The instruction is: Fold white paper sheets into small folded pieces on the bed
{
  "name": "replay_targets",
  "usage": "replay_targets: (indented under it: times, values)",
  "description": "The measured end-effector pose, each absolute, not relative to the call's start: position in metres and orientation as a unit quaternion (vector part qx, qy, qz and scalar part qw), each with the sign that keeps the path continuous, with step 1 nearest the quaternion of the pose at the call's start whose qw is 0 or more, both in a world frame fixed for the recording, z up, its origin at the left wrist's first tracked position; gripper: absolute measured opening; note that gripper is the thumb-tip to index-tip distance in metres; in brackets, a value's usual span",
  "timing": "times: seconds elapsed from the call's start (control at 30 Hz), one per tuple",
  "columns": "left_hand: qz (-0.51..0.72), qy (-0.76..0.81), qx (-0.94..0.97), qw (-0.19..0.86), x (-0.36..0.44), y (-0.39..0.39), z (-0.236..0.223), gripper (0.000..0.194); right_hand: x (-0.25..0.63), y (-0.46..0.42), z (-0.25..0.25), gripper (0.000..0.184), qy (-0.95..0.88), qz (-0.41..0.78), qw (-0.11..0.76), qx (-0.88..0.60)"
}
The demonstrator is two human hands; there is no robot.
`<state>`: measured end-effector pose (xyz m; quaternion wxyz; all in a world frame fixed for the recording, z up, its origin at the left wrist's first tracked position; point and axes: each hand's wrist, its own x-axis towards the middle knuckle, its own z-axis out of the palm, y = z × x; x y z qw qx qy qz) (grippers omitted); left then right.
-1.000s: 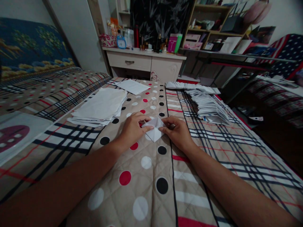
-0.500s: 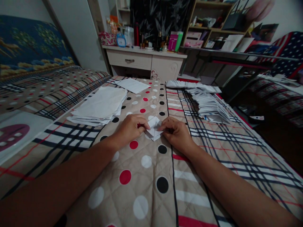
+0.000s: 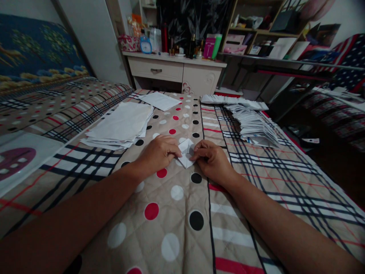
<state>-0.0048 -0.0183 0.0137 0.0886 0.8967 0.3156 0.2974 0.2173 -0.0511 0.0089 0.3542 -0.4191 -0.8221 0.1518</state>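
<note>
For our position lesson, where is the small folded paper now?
In the head view, the small folded paper is near the centre, between the left hand and the right hand, over the dotted quilt.

Smooth matt paper is seen in the folded piece (image 3: 186,152) and the stacked sheets (image 3: 119,120); matt, quilted cloth is seen in the bedspread (image 3: 152,243); a metallic look is shown by the drawer handle (image 3: 156,70).

On the bed (image 3: 145,239), a paper piece (image 3: 186,154) lies between the left fingers (image 3: 173,151) and right fingers (image 3: 199,153), with a paper stack (image 3: 119,121) at its ten o'clock, a paper bundle (image 3: 253,125) at two, and a dresser (image 3: 173,72) beyond at twelve.
</note>
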Motion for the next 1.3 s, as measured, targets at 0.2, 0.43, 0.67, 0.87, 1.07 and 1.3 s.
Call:
replay_targets:
  times: [0.2, 0.43, 0.67, 0.87, 1.07, 1.3]
  values:
    - [0.266, 0.318, 0.908, 0.061, -0.004, -0.02, 0.018, 0.026, 0.216, -0.053, 0.012, 0.035, -0.828, 0.132, 0.334, -0.43]
    - [0.245, 0.311, 0.917, 0.043, -0.005, -0.022, 0.019, 0.025, 0.215, -0.054, 0.012, 0.036, -0.829, 0.131, 0.327, -0.434]
    - [0.233, 0.293, 0.927, 0.008, -0.007, -0.022, 0.019, 0.022, 0.214, -0.057, 0.017, 0.034, -0.829, 0.14, 0.31, -0.443]
    - [0.213, 0.308, 0.927, -0.001, -0.003, -0.032, 0.028, 0.019, 0.209, -0.064, 0.025, 0.014, -0.814, 0.146, 0.286, -0.484]
    - [0.242, 0.36, 0.9, 0.035, 0.004, -0.036, 0.026, 0.013, 0.205, -0.063, 0.025, 0.014, -0.797, 0.138, 0.283, -0.515]
    - [0.299, 0.467, 0.825, 0.11, 0.003, -0.026, 0.014, 0.068, 0.207, -0.062, 0.02, 0.047, -0.768, 0.109, 0.304, -0.553]
